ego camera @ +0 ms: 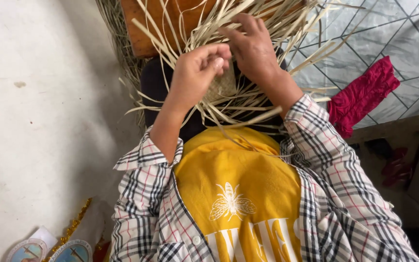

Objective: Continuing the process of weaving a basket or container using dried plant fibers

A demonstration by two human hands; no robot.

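Yellow shirt point(238, 194) and checked sleeves point(146, 194) fill the foreground. Beyond them, on the lap, sits a small woven patch point(223, 86) with pale loose strips point(229, 109) fanning outward. Left hand point(197, 73): grip pinched shut on a strip beside the patch. Right hand point(253, 46): fingers spread flat over strips, not closed. Recommended: hold steady tension, press crossings tight, keep free strips untangled.

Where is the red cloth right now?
In the head view, the red cloth lies on the tiled floor, right of the right hand and straw strips.
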